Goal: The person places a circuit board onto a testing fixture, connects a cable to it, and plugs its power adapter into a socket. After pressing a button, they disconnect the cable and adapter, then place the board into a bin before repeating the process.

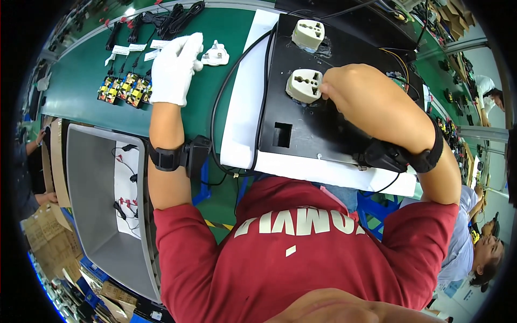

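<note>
**2 hands at a green bench: 1 gloved on the belt, 1 bare at a socket**

While the head view looked straight down over a red sweatshirt (pixel 301 253), the person's left hand (pixel 173 67), in a white glove, rested on the green conveyor surface (pixel 81 75) with its fingers curled loosely downward; whether they pinched anything could not be told. Just beside its fingertips lay a white 3-pin plug (pixel 216 55), near but not clearly touched. To the left of the glove sat a row of small yellow-and-black circuit boards (pixel 125 89), with white paper tags (pixel 134 49) and bundled black cables (pixel 172 16) beyond them.

The right hand (pixel 358 89), bare, was bent over a black test fixture (pixel 318 107) that lay on white sheets (pixel 242 97). Its fingers were bunched together, pinching at the right edge of the nearer cream socket (pixel 303 85), which was mounted on the fixture's top face; what they gripped was hidden. A 2nd cream socket (pixel 308 33) sat farther up the same panel, well apart from the hand. A black cable (pixel 218 107) looped from the fixture's left side down toward the bench edge.

Both forearms wore black wrist straps. A grey plastic bin (pixel 91 204) stood at lower left, holding a white sheet and a few small clip leads. Other people showed at the right rim.
</note>
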